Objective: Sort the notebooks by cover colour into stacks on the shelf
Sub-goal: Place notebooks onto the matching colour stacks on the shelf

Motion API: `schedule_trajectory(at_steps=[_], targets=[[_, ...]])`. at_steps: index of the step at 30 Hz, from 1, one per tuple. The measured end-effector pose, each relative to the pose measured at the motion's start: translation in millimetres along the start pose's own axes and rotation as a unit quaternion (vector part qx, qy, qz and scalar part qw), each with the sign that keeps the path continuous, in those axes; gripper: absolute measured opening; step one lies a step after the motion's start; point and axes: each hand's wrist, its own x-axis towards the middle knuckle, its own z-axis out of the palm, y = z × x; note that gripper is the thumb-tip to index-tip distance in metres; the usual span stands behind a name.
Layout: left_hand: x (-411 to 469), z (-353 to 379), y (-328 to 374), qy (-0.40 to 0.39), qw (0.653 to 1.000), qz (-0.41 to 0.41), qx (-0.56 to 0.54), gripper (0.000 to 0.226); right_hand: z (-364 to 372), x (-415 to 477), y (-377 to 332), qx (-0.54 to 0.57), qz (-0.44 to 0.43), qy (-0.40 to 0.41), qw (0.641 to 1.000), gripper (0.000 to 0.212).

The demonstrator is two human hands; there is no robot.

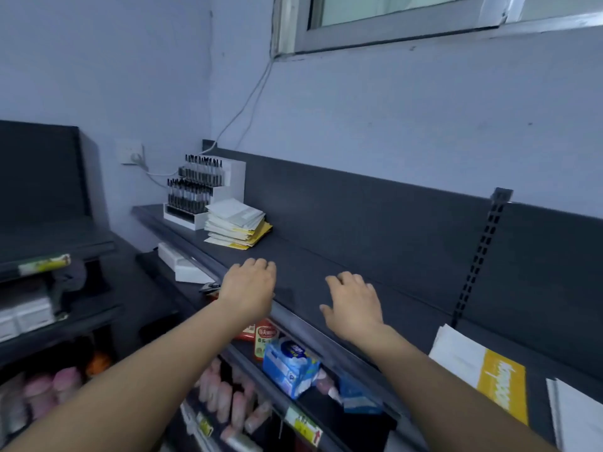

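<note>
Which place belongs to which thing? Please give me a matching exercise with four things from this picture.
Things:
1 pen rack
2 notebook stack
3 blue pack
4 left hand

Places:
a below the top shelf
b at the shelf's front edge
c far left end of the shelf
d just right of the pen rack

Pairs: 1-c, 2-d, 3-a, 4-b.

Both bare forearms reach forward over the shelf (326,246). The left hand (249,288) is palm down at the shelf's front edge, fingers loosely curled, holding nothing. The right hand (354,305) is palm down over the shelf top, fingers slightly spread, empty.
</note>
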Motion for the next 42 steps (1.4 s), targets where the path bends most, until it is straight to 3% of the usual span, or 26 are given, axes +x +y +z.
schedule_trajectory(at_steps=[19, 31, 42], targets=[[121.3, 82.7, -153.3, -0.02, 0.996, -0.077, 0.03, 0.033, 80.2, 208.6, -89.2, 0.03, -0.064, -0.033, 0.997, 0.049], [231.2, 135.0, -224.2, -0.019, 0.994, -0.103, 0.009, 0.033, 128.9, 338.8, -112.1, 0.089, -0.053, -0.084, 0.991, 0.046], [319.2, 185.8, -276.6, -0.037, 0.984, -0.122, -0.122, 0.037, 172.7, 415.2, -140.5, 0.178, 0.03, -0.144, 0.973, 0.085]])
